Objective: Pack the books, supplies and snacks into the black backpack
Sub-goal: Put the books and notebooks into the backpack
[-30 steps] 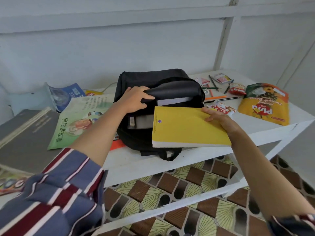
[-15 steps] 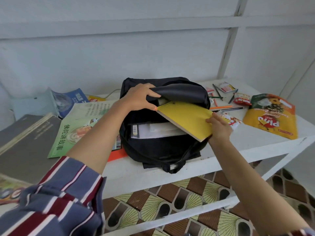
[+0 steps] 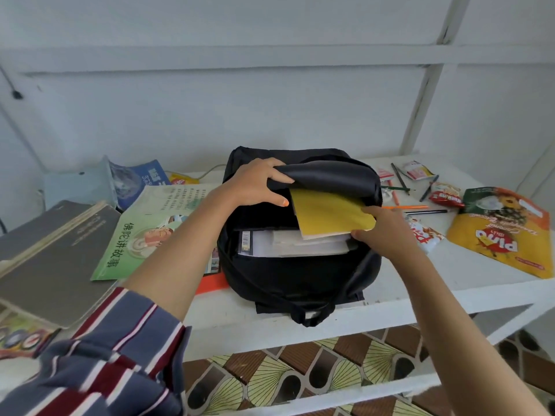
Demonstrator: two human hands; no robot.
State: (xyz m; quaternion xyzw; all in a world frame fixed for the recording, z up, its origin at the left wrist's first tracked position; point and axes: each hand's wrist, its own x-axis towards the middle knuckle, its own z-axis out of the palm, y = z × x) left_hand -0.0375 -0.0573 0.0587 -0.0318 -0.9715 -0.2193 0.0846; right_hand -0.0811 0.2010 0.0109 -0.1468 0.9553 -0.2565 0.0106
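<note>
Right hand point(image 3: 386, 232) pinches book point(image 3: 327, 211) — white shelf point(image 3: 480, 283).

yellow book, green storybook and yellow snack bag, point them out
yellow book point(image 3: 330, 211), head view, middle of its cover
green storybook point(image 3: 144, 235), head view, front cover
yellow snack bag point(image 3: 498, 232), head view, printed front

Soft, even daylight; faint shadows, wide-angle bending and slight blur at edges.

Left hand point(image 3: 255, 184) lifts the backpack point(image 3: 300, 274) flap; right hand point(image 3: 381, 232) holds the yellow book point(image 3: 327, 213) half inside.
</note>
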